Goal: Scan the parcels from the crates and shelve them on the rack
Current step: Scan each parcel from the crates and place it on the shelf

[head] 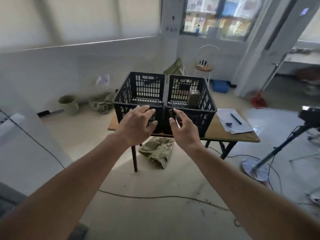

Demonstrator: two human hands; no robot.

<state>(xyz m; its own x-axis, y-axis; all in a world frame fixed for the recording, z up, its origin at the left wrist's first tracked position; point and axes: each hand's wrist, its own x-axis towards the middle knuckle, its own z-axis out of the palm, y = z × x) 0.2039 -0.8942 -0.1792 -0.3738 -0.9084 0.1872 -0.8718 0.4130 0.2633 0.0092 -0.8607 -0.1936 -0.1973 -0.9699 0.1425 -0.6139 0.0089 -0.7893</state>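
Nearest, two bare forearms reach forward over the floor toward a small table (225, 129). The left hand (136, 125) has its fingers loosely spread and bent, holding nothing, fingertips seen against the near wall of the left crate (138, 94); whether they touch the rim I cannot tell. The right hand (183, 129) pinches a slim dark device, probably the scanner (174, 117), between thumb and fingers, its long axis running roughly up and away from the palm.

Beyond the hands, two black slotted crates stand side by side on the table, touching. The left crate looks empty as far as its floor shows. In the right crate (190, 96) one brownish parcel (194, 98) stands upright against the far right corner, its long axis vertical.

That parcel lies ahead and to the right of both hands, nearer the right hand, which is occupied; my judgement is that the free left hand would have to cross over the shared crate walls to lift it, or the scanner must be aimed down into the crate. The crate's near wall stands between fingers and parcel.

On the table's right end lie papers (233, 122) and a pen (235, 119). A crumpled cloth (155, 153) lies under the table; a tripod (284, 144) stands to the right. No rack is in view.
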